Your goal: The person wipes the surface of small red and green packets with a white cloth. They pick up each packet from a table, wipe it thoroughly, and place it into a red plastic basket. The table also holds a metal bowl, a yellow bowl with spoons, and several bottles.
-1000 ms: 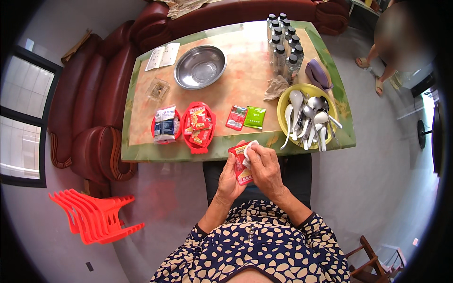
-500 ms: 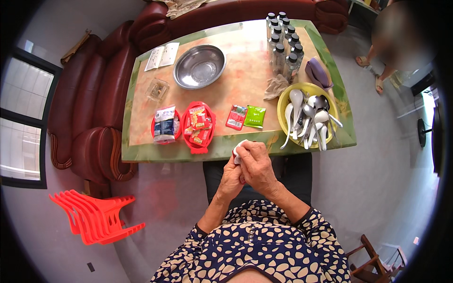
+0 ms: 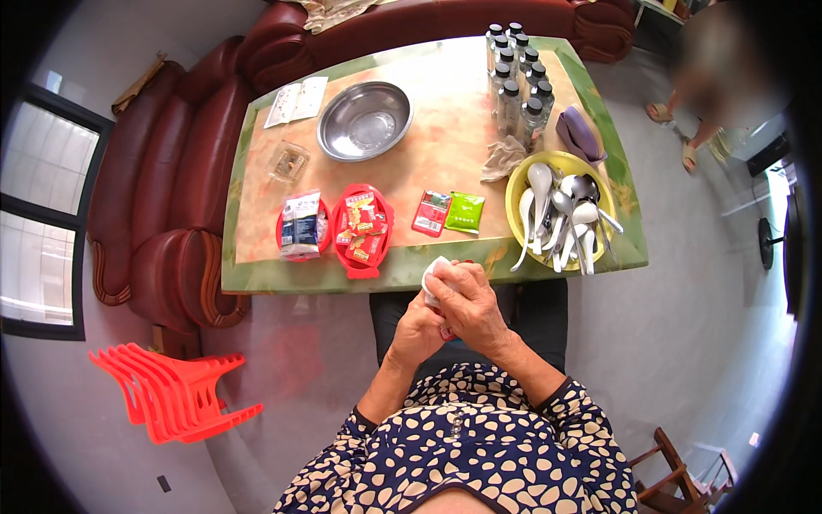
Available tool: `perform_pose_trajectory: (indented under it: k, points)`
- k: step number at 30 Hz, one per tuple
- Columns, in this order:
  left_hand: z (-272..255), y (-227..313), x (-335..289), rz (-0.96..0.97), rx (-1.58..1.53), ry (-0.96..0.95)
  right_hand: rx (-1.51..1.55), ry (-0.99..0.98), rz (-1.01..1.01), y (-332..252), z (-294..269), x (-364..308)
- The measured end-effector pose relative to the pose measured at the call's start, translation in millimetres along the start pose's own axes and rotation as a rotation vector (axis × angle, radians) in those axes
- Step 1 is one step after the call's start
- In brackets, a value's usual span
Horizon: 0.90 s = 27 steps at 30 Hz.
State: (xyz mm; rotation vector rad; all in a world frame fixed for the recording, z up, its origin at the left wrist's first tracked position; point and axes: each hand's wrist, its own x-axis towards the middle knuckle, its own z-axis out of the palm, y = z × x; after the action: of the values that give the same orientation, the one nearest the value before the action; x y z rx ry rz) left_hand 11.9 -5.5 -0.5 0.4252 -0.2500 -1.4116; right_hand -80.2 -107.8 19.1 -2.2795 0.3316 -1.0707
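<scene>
Green-bordered table [image 3: 428, 163], near edge: my left hand [image 3: 415, 332] clasps a red packet [image 3: 447, 332], seemingly bracing it for my right hand [image 3: 473, 310], clamped on white cloth [image 3: 431, 280].

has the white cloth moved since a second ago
Yes, the white cloth has shifted left, judged against the green packet lying on the table.

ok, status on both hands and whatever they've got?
Left hand closed on red packet. Right hand gripping white cloth. Hands block most of red packet from view.
</scene>
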Motion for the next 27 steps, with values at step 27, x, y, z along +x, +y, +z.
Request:
perform_pose_trajectory:
  k: [27]
  points:
    - [-3.5,-7.2,10.2,0.105,0.015,0.261,-0.083,-0.08,0.021,-3.4,-21.8,-51.4]
